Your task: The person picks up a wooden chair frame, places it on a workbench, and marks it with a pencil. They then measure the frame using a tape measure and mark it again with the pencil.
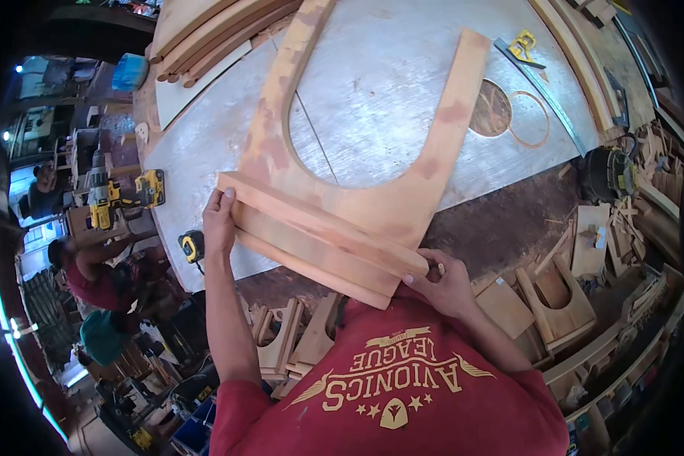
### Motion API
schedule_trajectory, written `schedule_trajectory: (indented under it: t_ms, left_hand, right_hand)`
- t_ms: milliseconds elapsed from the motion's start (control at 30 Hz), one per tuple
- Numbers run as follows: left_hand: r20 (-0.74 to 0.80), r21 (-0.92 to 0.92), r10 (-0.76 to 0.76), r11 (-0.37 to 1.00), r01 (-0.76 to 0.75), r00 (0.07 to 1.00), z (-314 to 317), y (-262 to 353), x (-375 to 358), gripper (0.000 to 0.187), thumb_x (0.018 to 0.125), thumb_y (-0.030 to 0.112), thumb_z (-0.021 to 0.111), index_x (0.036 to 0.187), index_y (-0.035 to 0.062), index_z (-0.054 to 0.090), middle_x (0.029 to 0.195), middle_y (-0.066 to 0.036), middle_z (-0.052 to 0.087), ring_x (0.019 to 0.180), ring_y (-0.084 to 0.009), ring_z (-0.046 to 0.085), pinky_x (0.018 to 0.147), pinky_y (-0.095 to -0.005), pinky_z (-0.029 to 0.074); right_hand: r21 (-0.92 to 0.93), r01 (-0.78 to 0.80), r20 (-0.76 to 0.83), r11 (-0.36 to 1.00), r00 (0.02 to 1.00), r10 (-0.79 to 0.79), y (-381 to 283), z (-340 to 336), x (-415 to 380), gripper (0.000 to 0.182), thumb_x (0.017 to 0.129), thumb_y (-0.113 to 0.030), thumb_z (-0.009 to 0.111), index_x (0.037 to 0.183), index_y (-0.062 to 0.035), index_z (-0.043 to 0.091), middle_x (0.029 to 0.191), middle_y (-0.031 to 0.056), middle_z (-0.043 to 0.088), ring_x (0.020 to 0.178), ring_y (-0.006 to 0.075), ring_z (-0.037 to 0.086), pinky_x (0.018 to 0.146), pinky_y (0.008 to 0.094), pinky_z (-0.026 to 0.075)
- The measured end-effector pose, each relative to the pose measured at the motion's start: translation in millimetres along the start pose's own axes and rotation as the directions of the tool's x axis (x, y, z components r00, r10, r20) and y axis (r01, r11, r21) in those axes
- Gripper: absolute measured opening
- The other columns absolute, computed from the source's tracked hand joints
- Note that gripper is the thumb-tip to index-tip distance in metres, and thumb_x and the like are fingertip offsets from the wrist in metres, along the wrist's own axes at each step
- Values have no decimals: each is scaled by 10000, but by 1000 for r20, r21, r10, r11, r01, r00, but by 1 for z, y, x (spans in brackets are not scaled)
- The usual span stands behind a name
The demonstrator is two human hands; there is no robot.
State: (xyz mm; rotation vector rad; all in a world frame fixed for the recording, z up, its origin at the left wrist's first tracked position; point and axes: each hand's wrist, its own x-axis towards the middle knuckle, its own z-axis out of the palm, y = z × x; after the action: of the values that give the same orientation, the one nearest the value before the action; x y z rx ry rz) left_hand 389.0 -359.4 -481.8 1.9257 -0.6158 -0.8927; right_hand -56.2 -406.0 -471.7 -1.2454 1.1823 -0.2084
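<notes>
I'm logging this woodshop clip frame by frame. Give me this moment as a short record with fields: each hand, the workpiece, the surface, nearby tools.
left hand: left hand grips the left end of the straight wooden strips
right hand: right hand holds their right end
workpiece: U-shaped plywood piece, strips along its closed end
surface: plywood sheet on the workbench
nearby tools: tape measure by the left hand; yellow drill further left; yellow square at top right

Matt bare wood U-shaped panel (372,152), pale scuffed plywood benchtop (387,83)
</notes>
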Motion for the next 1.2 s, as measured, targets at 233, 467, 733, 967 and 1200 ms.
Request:
schedule_trajectory:
  t_ms: [233,467,733,967,1200]
  left_hand:
    - [20,-64,2,998,-1,1000,1,1,0,506,971,341,664,1318,-20,585,1169,-68,671,1042,-131,623,927,-275,485]
    - [-5,-88,11,996,-12,1000,6,7,-4,464,975,302,663,1308,-14,595,1166,-67,677,1025,-126,633,908,-269,498]
    - [10,-72,17,997,-16,1000,3,2,-1,464,985,288,649,1321,-24,582,1179,-69,673,1043,-129,627,928,-272,488]
    - [14,-75,18,997,-17,1000,4,5,-2,496,984,295,650,1341,-38,560,1230,-84,650,1088,-137,607,953,-277,468]
    - [-22,29,18,999,-17,1000,10,10,-6,424,1010,313,592,1300,4,593,1182,-64,661,1075,-139,604,956,-286,458]
  right_hand:
    - [24,35,-21,999,999,-35,7,2,0,476,803,-266,827,1154,9,661,984,120,723,913,158,686,830,312,533]
    - [-12,13,-22,1000,1000,-13,0,1,-1,490,799,-279,839,1152,11,660,980,116,725,912,154,683,824,308,534]
    - [5,2,-8,1000,1000,-2,1,0,-1,484,805,-281,837,1150,9,660,979,113,726,912,154,681,832,311,531]
    - [20,20,-13,1000,1000,-20,1,0,-2,486,808,-286,832,1156,5,657,975,121,725,888,158,679,816,316,534]
    - [-24,43,-9,999,999,-43,8,-2,0,494,806,-294,821,1169,-4,652,1022,132,721,919,192,694,836,326,534]
